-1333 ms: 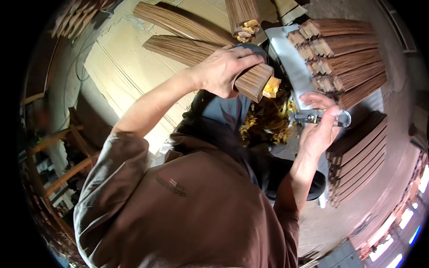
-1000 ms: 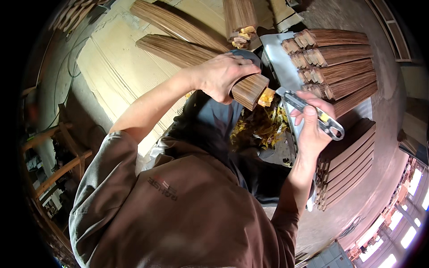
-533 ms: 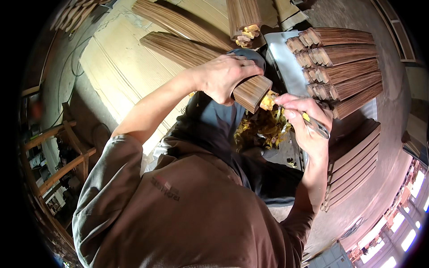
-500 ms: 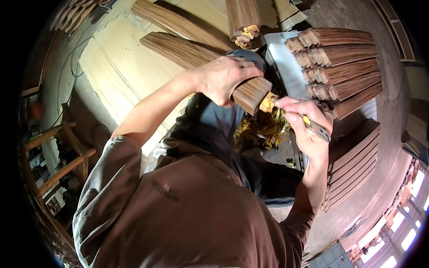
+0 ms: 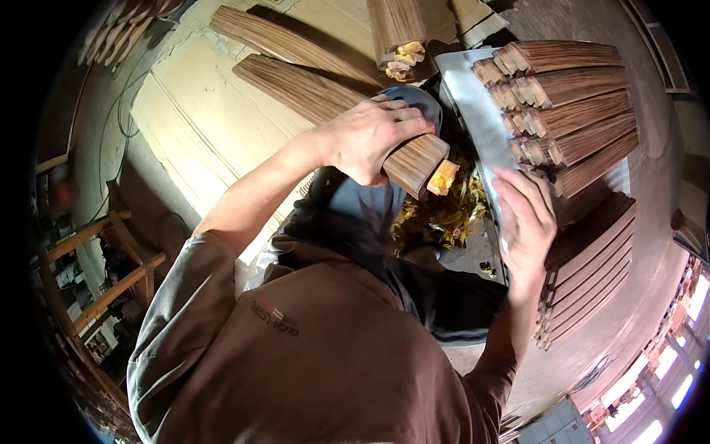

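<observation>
A long wood-grained furniture leg point(image 5: 416, 164) lies slantwise across my knee, its far part resting over cardboard. My left hand point(image 5: 377, 137) wraps over it near its lower end, closed. A short stub wrapped in yellow tape point(image 5: 444, 178) sticks out of that end. My right hand point(image 5: 526, 218) is apart from the leg, to its right, with fingers stretched out and slightly blurred. I see no tool in it. Yellow and dark tape scraps point(image 5: 447, 214) lie heaped on the floor below the stub.
A stack of similar legs point(image 5: 580, 92) with bare stubs stands at right on a pale sheet point(image 5: 473, 111). Several brown slats point(image 5: 592, 274) lie below it. Two more legs, one flat point(image 5: 288, 48) and one with a taped end point(image 5: 397, 29), rest on cardboard point(image 5: 200, 96).
My right hand has moved away from the stub, down and right, and its fingers have straightened. The knife-like tool it held is out of sight. My left hand keeps its grip.
</observation>
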### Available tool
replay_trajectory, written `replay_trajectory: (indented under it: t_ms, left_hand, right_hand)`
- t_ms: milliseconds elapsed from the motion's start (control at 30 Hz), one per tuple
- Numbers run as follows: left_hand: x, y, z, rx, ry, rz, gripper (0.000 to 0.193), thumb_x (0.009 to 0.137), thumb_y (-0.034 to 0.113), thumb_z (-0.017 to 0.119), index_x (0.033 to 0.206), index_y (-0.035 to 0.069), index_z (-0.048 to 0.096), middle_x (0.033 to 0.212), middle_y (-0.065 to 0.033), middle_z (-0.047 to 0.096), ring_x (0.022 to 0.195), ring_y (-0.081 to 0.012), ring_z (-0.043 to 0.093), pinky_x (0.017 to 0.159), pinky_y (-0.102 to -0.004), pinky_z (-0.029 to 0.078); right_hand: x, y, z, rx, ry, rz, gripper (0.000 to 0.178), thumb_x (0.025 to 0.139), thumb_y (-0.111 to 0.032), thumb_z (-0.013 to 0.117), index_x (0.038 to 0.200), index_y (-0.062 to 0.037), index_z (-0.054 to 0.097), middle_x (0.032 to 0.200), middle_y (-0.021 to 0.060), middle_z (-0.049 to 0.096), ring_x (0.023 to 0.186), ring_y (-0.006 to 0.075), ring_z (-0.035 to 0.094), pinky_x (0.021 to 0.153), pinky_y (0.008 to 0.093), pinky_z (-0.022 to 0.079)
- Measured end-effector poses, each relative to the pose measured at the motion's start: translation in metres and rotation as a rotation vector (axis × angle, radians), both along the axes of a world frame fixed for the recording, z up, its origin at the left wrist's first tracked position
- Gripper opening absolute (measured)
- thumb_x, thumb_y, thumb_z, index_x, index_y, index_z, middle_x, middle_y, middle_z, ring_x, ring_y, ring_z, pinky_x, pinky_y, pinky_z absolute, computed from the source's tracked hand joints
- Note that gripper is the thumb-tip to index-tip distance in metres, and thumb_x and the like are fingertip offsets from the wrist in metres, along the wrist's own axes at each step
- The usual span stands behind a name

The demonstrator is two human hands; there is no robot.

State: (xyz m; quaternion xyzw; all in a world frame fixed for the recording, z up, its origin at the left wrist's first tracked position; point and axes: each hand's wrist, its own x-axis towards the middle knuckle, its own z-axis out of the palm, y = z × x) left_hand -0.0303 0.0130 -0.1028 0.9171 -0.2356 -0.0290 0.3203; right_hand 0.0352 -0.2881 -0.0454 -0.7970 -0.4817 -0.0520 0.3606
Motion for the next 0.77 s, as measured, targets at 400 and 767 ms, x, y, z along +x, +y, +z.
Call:
replay_trajectory:
  t_ms: [400,767]
  left_hand:
    - [-0.004,-0.002,0.004,0.014,0.029,0.027,0.091,0.047,0.016,0.084,0.131,0.003,0.053,0.123,-0.0152,0.060,0.116,-0.0377,0.059,0.101,-0.0466,0.048]
    - [-0.006,-0.008,0.001,0.050,-0.065,0.062,0.076,0.055,0.021,0.084,0.125,0.009,0.056,0.115,-0.0118,0.062,0.112,-0.0351,0.060,0.095,-0.0453,0.050]
  right_hand:
    - [0.015,0.038,-0.026,-0.023,-0.166,0.297,0.037,0.065,-0.002,0.075,0.102,-0.0034,0.072,0.108,0.0049,0.072,0.076,0.0209,0.063,0.060,0.0331,0.056]
    - [-0.004,0.056,-0.047,-0.027,0.597,-0.306,0.008,0.088,0.002,0.067,0.095,0.0016,0.069,0.079,0.0159,0.071,0.071,0.0277,0.071,0.070,0.0336,0.055]
